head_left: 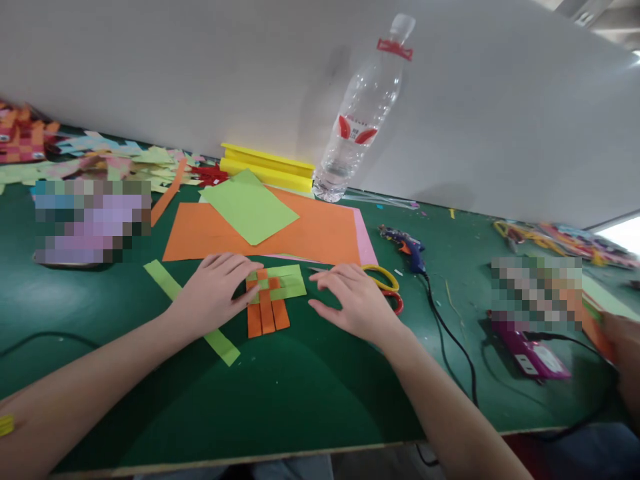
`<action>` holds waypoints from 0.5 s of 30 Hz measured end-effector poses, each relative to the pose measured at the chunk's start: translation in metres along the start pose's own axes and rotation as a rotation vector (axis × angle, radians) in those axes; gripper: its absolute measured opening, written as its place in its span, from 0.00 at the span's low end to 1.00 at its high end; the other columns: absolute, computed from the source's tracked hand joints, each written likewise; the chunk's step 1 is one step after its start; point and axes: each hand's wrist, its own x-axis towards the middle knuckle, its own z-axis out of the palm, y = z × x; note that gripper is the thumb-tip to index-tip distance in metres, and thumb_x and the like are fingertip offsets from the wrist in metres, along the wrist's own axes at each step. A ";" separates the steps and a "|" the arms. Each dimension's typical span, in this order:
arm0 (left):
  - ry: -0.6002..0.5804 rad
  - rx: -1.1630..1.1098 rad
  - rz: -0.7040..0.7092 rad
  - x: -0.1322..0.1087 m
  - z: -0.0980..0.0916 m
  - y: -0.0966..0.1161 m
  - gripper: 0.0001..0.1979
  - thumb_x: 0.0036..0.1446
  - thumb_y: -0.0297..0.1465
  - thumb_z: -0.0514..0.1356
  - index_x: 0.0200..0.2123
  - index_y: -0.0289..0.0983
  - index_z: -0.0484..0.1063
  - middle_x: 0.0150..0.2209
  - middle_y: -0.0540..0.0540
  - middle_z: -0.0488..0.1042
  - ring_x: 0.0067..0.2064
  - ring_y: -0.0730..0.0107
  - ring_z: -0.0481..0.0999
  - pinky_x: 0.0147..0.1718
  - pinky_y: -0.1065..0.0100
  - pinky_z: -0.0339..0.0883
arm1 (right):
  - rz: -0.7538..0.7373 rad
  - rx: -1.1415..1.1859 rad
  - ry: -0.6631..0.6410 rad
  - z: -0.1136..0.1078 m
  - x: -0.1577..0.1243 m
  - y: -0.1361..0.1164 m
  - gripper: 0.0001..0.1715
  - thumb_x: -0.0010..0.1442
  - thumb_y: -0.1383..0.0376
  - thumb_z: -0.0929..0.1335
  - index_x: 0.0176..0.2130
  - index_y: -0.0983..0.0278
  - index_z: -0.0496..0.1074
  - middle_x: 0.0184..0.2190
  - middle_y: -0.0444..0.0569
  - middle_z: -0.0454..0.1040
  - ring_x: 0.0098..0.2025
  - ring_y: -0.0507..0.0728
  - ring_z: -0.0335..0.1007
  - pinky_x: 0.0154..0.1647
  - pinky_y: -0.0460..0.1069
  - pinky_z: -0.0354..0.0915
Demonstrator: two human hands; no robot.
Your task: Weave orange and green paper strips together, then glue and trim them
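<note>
Woven paper (269,318): orange-green, centre of frame.
Left hand (213,293): thumb and forefinger touching its left side; cannot tell if pinching.
Right hand (354,303): fingers parted, partly hiding scissors (393,274), right of centre.

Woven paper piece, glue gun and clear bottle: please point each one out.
Woven paper piece (268,315), head view: middle orange strip.
Glue gun (413,251), head view: blue body.
Clear bottle (357,129), head view: label.
</note>
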 end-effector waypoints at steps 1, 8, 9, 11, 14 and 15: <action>-0.006 -0.003 -0.012 0.000 0.001 0.000 0.16 0.64 0.39 0.49 0.49 0.37 0.64 0.46 0.42 0.72 0.47 0.58 0.70 0.45 0.58 0.59 | -0.015 0.002 -0.026 0.003 0.000 -0.001 0.11 0.62 0.58 0.64 0.38 0.64 0.67 0.37 0.52 0.75 0.40 0.58 0.68 0.40 0.52 0.62; -0.117 -0.075 -0.006 0.000 0.006 0.002 0.24 0.60 0.45 0.53 0.54 0.38 0.60 0.52 0.41 0.69 0.54 0.57 0.66 0.52 0.55 0.55 | -0.031 0.017 -0.094 0.018 0.000 0.000 0.13 0.62 0.61 0.64 0.45 0.64 0.67 0.41 0.51 0.75 0.44 0.59 0.67 0.43 0.54 0.61; -0.124 -0.081 -0.001 0.000 0.006 0.002 0.24 0.60 0.46 0.53 0.54 0.37 0.60 0.52 0.41 0.69 0.54 0.57 0.65 0.53 0.55 0.55 | -0.024 0.021 -0.096 0.019 0.000 0.000 0.13 0.62 0.61 0.64 0.45 0.64 0.67 0.41 0.51 0.75 0.44 0.59 0.67 0.43 0.53 0.61; -0.132 -0.085 0.008 0.000 0.006 0.002 0.25 0.59 0.46 0.54 0.54 0.37 0.59 0.53 0.41 0.69 0.54 0.57 0.65 0.54 0.55 0.54 | 0.000 0.029 -0.095 0.019 0.000 0.000 0.13 0.61 0.60 0.65 0.45 0.64 0.68 0.41 0.51 0.74 0.44 0.59 0.67 0.44 0.53 0.61; -0.148 -0.091 0.032 0.000 0.005 0.001 0.26 0.59 0.46 0.54 0.55 0.38 0.58 0.54 0.42 0.68 0.55 0.58 0.65 0.56 0.55 0.51 | 0.040 0.047 -0.095 0.017 0.001 0.000 0.15 0.60 0.59 0.65 0.45 0.64 0.68 0.42 0.52 0.74 0.45 0.59 0.67 0.45 0.54 0.61; -0.155 -0.093 0.040 0.000 0.005 0.001 0.26 0.59 0.46 0.54 0.55 0.39 0.58 0.54 0.42 0.68 0.56 0.59 0.64 0.57 0.54 0.50 | 0.050 0.055 -0.093 0.017 0.001 0.000 0.16 0.60 0.59 0.66 0.46 0.64 0.68 0.42 0.53 0.74 0.45 0.59 0.67 0.45 0.54 0.61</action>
